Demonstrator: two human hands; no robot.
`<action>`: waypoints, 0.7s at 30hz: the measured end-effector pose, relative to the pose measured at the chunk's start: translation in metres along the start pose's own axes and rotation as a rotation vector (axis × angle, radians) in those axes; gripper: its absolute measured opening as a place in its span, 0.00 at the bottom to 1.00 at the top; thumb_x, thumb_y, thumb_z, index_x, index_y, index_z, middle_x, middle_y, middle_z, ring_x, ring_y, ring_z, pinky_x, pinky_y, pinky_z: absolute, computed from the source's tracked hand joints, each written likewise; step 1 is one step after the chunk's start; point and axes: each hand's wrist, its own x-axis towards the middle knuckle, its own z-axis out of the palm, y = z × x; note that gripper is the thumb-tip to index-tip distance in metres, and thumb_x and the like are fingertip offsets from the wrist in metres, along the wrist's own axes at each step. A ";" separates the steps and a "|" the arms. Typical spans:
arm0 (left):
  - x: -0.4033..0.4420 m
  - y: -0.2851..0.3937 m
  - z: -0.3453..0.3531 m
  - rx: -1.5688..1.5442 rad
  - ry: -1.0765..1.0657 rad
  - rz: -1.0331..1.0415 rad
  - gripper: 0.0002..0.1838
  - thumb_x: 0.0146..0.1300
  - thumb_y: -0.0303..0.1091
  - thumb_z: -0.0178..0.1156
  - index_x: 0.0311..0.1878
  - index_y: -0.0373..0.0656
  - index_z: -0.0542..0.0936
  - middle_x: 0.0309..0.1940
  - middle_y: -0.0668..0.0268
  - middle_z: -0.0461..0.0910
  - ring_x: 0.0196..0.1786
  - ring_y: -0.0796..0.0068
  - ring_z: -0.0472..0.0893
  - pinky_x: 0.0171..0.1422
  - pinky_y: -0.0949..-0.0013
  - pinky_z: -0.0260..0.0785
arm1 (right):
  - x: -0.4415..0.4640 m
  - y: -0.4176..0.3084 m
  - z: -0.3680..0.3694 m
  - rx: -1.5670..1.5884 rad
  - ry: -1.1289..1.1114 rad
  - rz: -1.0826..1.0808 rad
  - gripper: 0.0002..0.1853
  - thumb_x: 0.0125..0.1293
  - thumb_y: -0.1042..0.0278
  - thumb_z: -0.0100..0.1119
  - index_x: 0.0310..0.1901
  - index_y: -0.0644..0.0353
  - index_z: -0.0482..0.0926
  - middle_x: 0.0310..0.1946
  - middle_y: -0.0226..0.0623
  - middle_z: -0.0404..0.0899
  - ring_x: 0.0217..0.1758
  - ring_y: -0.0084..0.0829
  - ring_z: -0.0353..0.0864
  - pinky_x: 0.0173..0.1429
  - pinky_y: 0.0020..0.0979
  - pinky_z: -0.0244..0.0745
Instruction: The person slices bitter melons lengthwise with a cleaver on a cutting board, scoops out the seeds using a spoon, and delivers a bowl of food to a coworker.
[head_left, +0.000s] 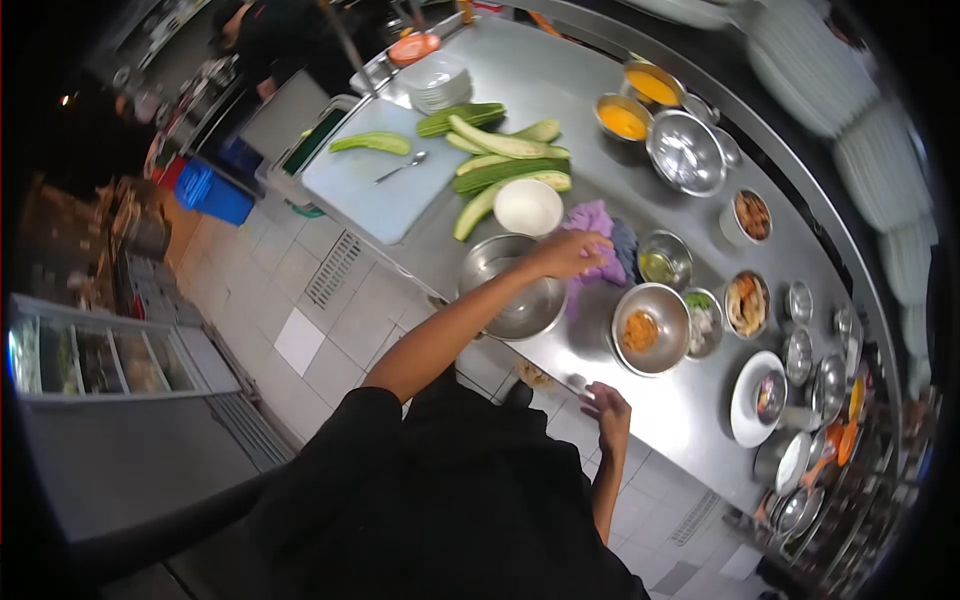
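My left hand [572, 254] reaches across a steel mixing bowl [482, 262] at the table's edge. Its fingers are bent and closed on a purple cloth [590, 217], which lies bunched beside a grey-blue one. A white bowl [528, 207] stands just beyond that hand. My right hand [607, 408] is held low by the table's front edge, its fingers curled. A small pale thing shows at its fingertips, too blurred to name. Closest to this hand on the table is a steel bowl [675, 355] with an orange mash [640, 331] inside.
Halved long green vegetables [505, 170] lie by a pale cutting board [380, 195] with a spoon [400, 168]. Two pots of orange liquid [622, 122] and several filled bowls line the back. A white plate [745, 400] sits right. Another person [290, 40] stands beyond.
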 end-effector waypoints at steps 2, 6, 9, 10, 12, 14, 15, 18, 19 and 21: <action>-0.035 -0.016 -0.046 -0.024 0.217 0.050 0.19 0.66 0.37 0.59 0.59 0.46 0.76 0.45 0.60 0.82 0.39 0.74 0.83 0.44 0.69 0.75 | -0.007 -0.020 0.030 -0.065 -0.087 -0.008 0.14 0.71 0.65 0.53 0.48 0.69 0.77 0.43 0.44 0.81 0.43 0.37 0.84 0.45 0.34 0.81; -0.126 -0.080 -0.151 -0.071 0.491 -0.068 0.18 0.67 0.36 0.59 0.59 0.46 0.77 0.47 0.62 0.81 0.42 0.75 0.82 0.46 0.71 0.74 | -0.009 -0.089 0.141 -0.175 -0.328 -0.148 0.14 0.71 0.63 0.55 0.44 0.68 0.79 0.35 0.38 0.83 0.38 0.28 0.84 0.42 0.28 0.79; -0.188 -0.151 -0.221 0.064 0.520 -0.116 0.17 0.63 0.39 0.62 0.55 0.48 0.80 0.46 0.61 0.83 0.44 0.70 0.82 0.48 0.68 0.74 | 0.001 -0.139 0.253 -0.457 -0.633 -0.329 0.12 0.70 0.65 0.56 0.43 0.67 0.79 0.36 0.36 0.83 0.37 0.24 0.82 0.42 0.27 0.78; -0.198 -0.191 -0.242 0.082 0.554 -0.132 0.17 0.62 0.39 0.64 0.54 0.48 0.80 0.45 0.60 0.82 0.44 0.69 0.82 0.48 0.68 0.74 | -0.004 -0.164 0.302 -0.679 -0.713 -0.554 0.10 0.68 0.65 0.58 0.43 0.64 0.80 0.36 0.36 0.83 0.36 0.28 0.83 0.41 0.29 0.77; -0.225 -0.237 -0.263 0.087 0.588 -0.259 0.18 0.59 0.39 0.67 0.52 0.47 0.81 0.44 0.57 0.82 0.43 0.67 0.81 0.48 0.67 0.74 | -0.053 -0.242 0.397 -0.732 -0.997 -1.136 0.09 0.63 0.66 0.56 0.41 0.57 0.82 0.37 0.40 0.82 0.39 0.46 0.82 0.42 0.39 0.76; -0.229 -0.271 -0.303 0.211 0.616 -0.309 0.18 0.57 0.39 0.68 0.51 0.47 0.81 0.45 0.55 0.80 0.42 0.64 0.81 0.48 0.65 0.73 | -0.095 -0.288 0.478 -0.760 -1.453 -1.342 0.09 0.57 0.70 0.52 0.33 0.68 0.78 0.29 0.45 0.79 0.38 0.45 0.82 0.44 0.39 0.75; -0.230 -0.288 -0.313 0.315 0.611 -0.285 0.19 0.57 0.39 0.68 0.52 0.47 0.81 0.46 0.53 0.80 0.41 0.63 0.81 0.48 0.64 0.73 | -0.122 -0.269 0.509 -0.273 -1.056 -1.675 0.07 0.55 0.73 0.52 0.29 0.70 0.75 0.26 0.45 0.77 0.34 0.45 0.82 0.37 0.43 0.76; -0.212 -0.281 -0.344 0.399 0.721 -0.179 0.22 0.54 0.36 0.69 0.54 0.50 0.79 0.49 0.53 0.78 0.49 0.57 0.78 0.52 0.57 0.72 | -0.148 -0.327 0.548 -0.648 -1.272 -1.711 0.17 0.59 0.63 0.55 0.42 0.70 0.74 0.36 0.43 0.75 0.35 0.35 0.78 0.30 0.32 0.71; -0.205 -0.301 -0.357 0.462 0.741 -0.039 0.24 0.53 0.36 0.69 0.55 0.51 0.78 0.50 0.53 0.77 0.52 0.54 0.76 0.54 0.55 0.71 | -0.157 -0.350 0.562 -0.828 -1.406 -1.750 0.22 0.62 0.57 0.56 0.48 0.69 0.73 0.40 0.42 0.74 0.36 0.30 0.76 0.26 0.27 0.69; -0.185 -0.291 -0.370 0.566 0.752 -0.201 0.25 0.52 0.35 0.69 0.56 0.50 0.77 0.54 0.54 0.75 0.57 0.51 0.73 0.58 0.53 0.69 | -0.155 -0.360 0.578 -1.005 -1.558 -1.789 0.27 0.64 0.52 0.58 0.55 0.69 0.72 0.45 0.41 0.73 0.36 0.26 0.74 0.23 0.22 0.67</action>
